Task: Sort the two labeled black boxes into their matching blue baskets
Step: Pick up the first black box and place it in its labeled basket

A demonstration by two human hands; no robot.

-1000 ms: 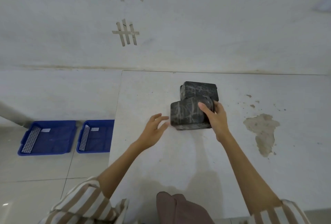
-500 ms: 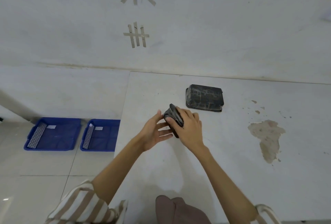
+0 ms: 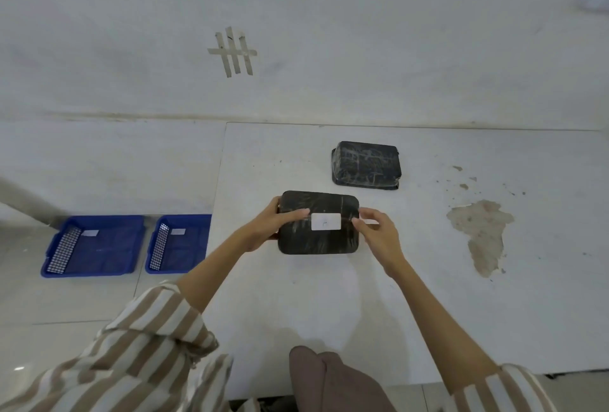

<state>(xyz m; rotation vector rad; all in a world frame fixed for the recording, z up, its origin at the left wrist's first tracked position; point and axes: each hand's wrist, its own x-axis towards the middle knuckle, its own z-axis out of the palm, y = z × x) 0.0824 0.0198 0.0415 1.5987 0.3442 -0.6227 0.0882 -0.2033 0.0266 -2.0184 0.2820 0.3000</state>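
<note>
A black wrapped box [image 3: 318, 240] with a white label [image 3: 325, 221] facing up is held over the white table [image 3: 428, 296]. My left hand [image 3: 272, 223] grips its left edge, thumb on top. My right hand [image 3: 379, 233] pinches its right edge. A second black box [image 3: 365, 163] lies flat farther back on the table, no label showing. Two blue baskets sit on the floor to the left: the far-left one [image 3: 95, 247] and the nearer one [image 3: 184, 247], each with a small white tag.
A brownish stain [image 3: 484, 233] marks the table at right. Tape marks [image 3: 232, 50] stick to the white wall behind. The table's left edge runs beside the nearer basket. My knees show at the bottom.
The front box was lifted off the table beside the other box, turned over between both hands, and now shows its white label upward. The back box stayed put.
</note>
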